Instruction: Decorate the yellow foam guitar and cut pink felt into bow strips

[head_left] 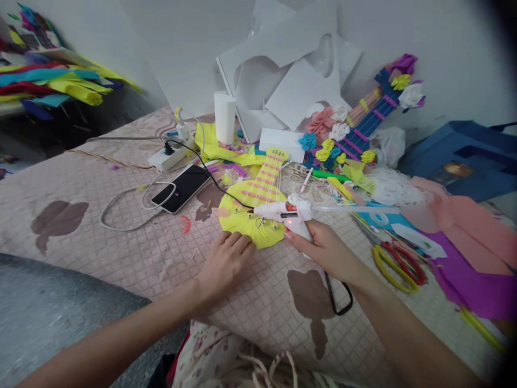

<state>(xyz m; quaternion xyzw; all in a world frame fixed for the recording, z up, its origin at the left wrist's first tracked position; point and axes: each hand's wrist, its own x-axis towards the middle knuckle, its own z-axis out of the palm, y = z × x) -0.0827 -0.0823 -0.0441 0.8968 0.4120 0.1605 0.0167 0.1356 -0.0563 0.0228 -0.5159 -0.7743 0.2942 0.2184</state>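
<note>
My right hand (323, 242) is closed around the handle of a white hot glue gun (278, 211), its nozzle pointing left just over a yellow crepe-paper guitar (264, 234). A clear glue stick (355, 209) juts from the back of the gun, and a small red light glows on its side. The guitar lies flat, with pink stripes and pale strings on its neck (270, 175). Its lower left edge is under the curled fingers of my left hand (230, 256), which hold it against the table; my left thumb is hidden.
Left of the guitar lie a phone (181, 188), looped cables and a power strip (167, 157). Scissors (399, 267), coloured paper (476, 275) and scraps crowd the right. Behind stand a flower-covered blue guitar (359, 134), a white roll (225, 117) and cut white boards (299, 91).
</note>
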